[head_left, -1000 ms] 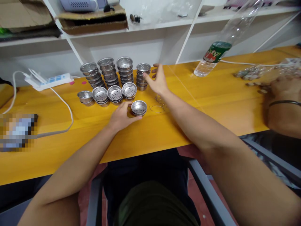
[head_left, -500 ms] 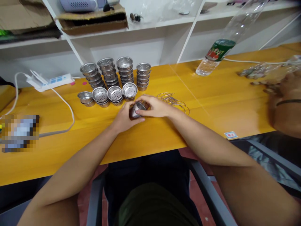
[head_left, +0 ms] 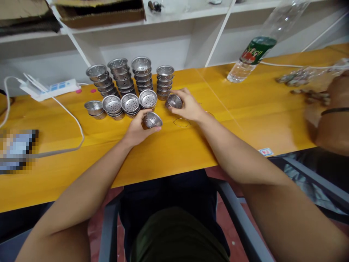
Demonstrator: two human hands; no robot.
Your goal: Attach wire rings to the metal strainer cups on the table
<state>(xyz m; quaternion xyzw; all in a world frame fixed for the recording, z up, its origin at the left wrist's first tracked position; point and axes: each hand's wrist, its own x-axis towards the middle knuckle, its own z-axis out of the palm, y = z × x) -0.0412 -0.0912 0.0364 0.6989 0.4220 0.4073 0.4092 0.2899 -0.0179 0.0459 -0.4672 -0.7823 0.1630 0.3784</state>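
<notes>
My left hand is closed round a small perforated metal strainer cup, tilted on its side just above the yellow table. My right hand grips a second strainer cup beside the rightmost stack. Behind them stand several stacks of the same cups, with a front row of low stacks. Thin wire rings lie on the table just under my right hand.
A white power strip with its cable lies at the back left. A plastic water bottle leans at the back right. Another person's arm with a dark wristband works at the right edge. White shelving stands behind the table.
My hands have separated: the right one moved back and right and now holds its own cup near the stacks, while the left keeps its cup tilted. The view shifted down slightly.
</notes>
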